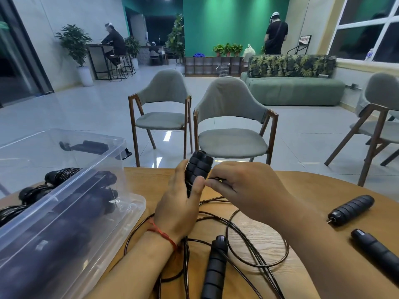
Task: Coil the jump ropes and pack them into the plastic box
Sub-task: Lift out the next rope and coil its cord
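Now left fingers [197, 185] grip the paired handles [197, 167], right fingers [218, 188] pinching the cord [217, 179]; its slack below may snag the spare handle [216, 266] and tangle.

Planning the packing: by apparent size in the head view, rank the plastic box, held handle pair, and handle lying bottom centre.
Clear plastic box
Black ribbed foam handle lying bottom centre
Black handle pair in the left hand
Last two unsure: the pair is farther, partly covered.
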### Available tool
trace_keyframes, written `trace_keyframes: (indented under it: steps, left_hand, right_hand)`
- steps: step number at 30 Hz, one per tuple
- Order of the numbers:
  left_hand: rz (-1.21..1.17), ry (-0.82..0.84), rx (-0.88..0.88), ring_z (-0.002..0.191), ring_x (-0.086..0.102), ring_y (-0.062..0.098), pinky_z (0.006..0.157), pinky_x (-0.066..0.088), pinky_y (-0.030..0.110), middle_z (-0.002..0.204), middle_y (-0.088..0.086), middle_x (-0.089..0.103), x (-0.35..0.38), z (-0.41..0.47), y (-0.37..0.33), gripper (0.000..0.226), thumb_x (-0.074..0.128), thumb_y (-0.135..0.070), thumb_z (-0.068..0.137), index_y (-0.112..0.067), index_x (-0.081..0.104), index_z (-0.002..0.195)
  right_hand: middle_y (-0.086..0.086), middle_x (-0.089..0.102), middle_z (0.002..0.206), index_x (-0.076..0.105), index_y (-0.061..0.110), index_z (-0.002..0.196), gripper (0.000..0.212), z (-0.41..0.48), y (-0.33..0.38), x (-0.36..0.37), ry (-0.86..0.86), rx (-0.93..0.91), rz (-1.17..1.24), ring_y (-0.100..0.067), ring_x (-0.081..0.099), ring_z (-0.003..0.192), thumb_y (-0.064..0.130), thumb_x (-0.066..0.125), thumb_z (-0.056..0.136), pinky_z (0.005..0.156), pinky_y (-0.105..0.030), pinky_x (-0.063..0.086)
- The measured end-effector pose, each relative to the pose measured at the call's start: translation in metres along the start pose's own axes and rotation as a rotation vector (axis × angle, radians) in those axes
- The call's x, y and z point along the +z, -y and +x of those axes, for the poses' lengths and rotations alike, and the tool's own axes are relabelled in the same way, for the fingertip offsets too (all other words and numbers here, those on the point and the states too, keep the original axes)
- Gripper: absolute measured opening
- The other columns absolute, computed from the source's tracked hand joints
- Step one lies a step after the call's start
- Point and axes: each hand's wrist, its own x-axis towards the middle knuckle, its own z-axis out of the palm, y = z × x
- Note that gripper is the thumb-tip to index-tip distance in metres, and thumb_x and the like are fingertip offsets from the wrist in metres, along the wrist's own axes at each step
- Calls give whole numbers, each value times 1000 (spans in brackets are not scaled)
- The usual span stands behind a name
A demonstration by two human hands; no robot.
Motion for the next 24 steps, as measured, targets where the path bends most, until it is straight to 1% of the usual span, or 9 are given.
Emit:
trace_keyframes:
  steps: [3,6,8,10,12,14,16,19,24]
  left_hand:
    - [37,88,46,121,58,5,90,59,43,144,-17,51,-3,-1,-1,67,32,-79,98,-54,21,158]
    - [127,154,85,114,61,5,87,61,39,137,-18,52,-2,-4,-4,70,48,-77,95,-56,21,156]
    - [196,166,120,109,60,4,86,60,35,128,-22,53,3,-6,-8,58,56,-74,95,-59,29,145]
    - [244,186,177,102,60,1,82,60,30,117,-23,54,6,-8,-11,47,54,-75,94,-56,38,134]
    - [239,251,254,101,61,1,80,60,30,117,-21,58,6,-10,-11,51,51,-78,95,-48,46,136]
    - [208,301,318,101,62,1,81,60,30,119,-20,60,3,-11,-10,58,57,-74,94,-43,48,143]
    - [159,316,344,99,65,2,79,60,29,118,-18,64,1,-11,-12,68,65,-70,92,-42,42,150]
    - [77,370,351,90,70,5,74,62,30,115,-14,67,0,-13,-16,90,72,-68,87,-41,24,158]
    - [61,449,470,91,71,8,75,61,31,116,-9,72,1,-16,-19,106,76,-59,91,-37,6,167]
  right_hand:
    - [13,63,80,70,36,100,44,1,-4,-2,21,12,-4,-7,56,70,64,36,105,59,-18,26]
    - [15,61,78,68,38,96,33,1,-5,-1,46,48,50,-3,56,72,59,45,105,61,-17,28]
    - [19,58,76,63,42,92,24,1,-3,-1,76,35,61,3,55,71,58,51,105,60,-15,29]
    - [20,57,76,62,45,90,21,2,-4,-3,87,26,42,6,53,71,61,57,103,61,-13,28]
    - [20,59,76,61,46,86,21,1,-10,-7,65,54,43,5,55,72,63,64,97,62,-12,29]
    - [18,63,75,66,43,82,25,-1,-18,-13,34,113,86,-1,59,74,66,72,89,61,-13,31]
    - [16,65,73,68,40,76,30,-3,-26,-16,46,203,197,-4,60,73,67,80,81,58,-14,37]
    - [10,70,78,75,34,78,29,-2,-36,-17,182,298,453,-6,62,71,60,88,78,62,-22,49]
    - [7,64,69,73,19,80,35,-7,-48,-17,436,366,639,-6,57,66,50,90,81,64,-27,45]
